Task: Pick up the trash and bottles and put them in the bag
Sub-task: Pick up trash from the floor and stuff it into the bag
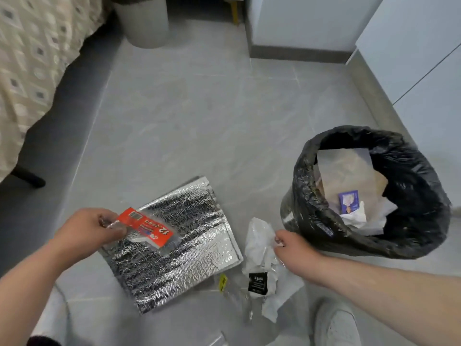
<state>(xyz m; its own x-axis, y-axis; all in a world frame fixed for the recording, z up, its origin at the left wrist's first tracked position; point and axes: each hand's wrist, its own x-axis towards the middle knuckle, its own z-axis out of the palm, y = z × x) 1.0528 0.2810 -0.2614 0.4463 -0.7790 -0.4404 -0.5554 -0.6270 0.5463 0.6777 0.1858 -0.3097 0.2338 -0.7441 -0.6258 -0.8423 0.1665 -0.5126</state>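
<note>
My left hand (96, 229) pinches a clear plastic wrapper with a red label (147, 229), held over a flat silver foil bag (179, 248) on the floor. My right hand (293, 245) grips the edge of a crumpled white plastic wrapper (259, 242) lying beside the foil bag. A small black packet (258, 283) and a clear wrapper with a yellow tag (224, 283) lie just below it. At right stands a bin lined with a black trash bag (409, 233); paper and a purple packet (348, 201) sit inside.
A bed with a patterned cover (30, 71) runs along the left. A pale cylindrical bin (144, 21) stands at the back. White cabinets (411, 58) line the right. My shoe (336, 325) is near the bottom edge. Grey tile floor (199, 116) lies open ahead.
</note>
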